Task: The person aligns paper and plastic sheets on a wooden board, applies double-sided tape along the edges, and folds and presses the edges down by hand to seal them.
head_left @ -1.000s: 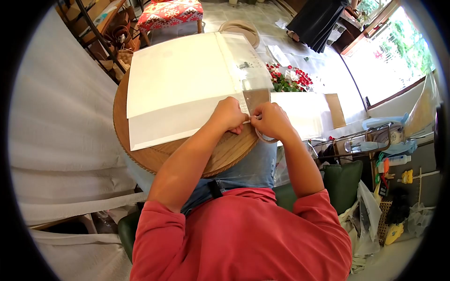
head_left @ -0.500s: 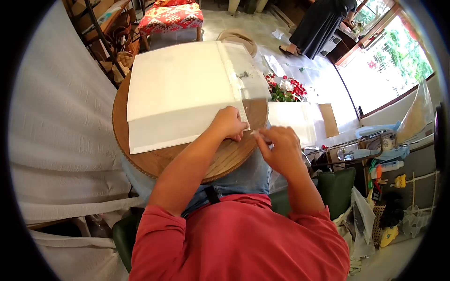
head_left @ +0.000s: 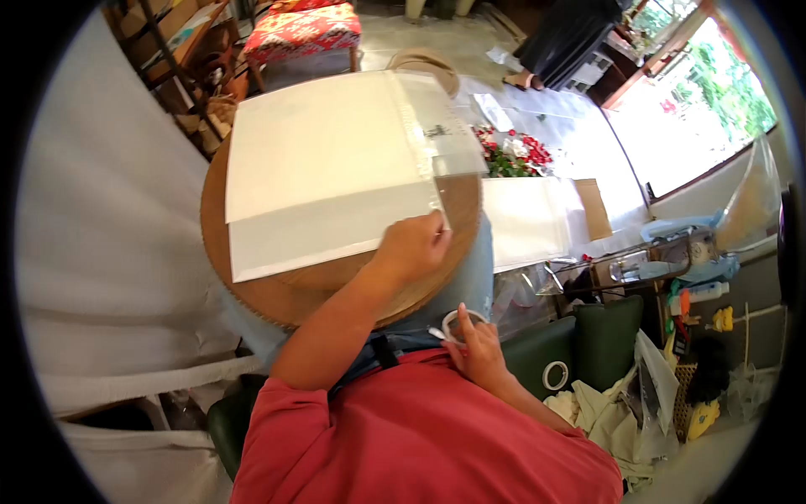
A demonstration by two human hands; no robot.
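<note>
Two points to mind: with the left hand (head_left: 416,246) curled at the near right corner of the white sheet (head_left: 332,231) on the round counter (head_left: 462,197), press flat without creasing, though cannot tell whether gripping; steady the tape roll (head_left: 447,322) beside the red shirt (head_left: 428,420) in the loosely closed right hand (head_left: 480,351), index finger extended. Hold any sticky end off fabric.

The counter (head_left: 463,200) was smooth wood; the white sheets (head_left: 327,143) looked matt and papery, the clear film (head_left: 453,156) glossy plastic.
</note>
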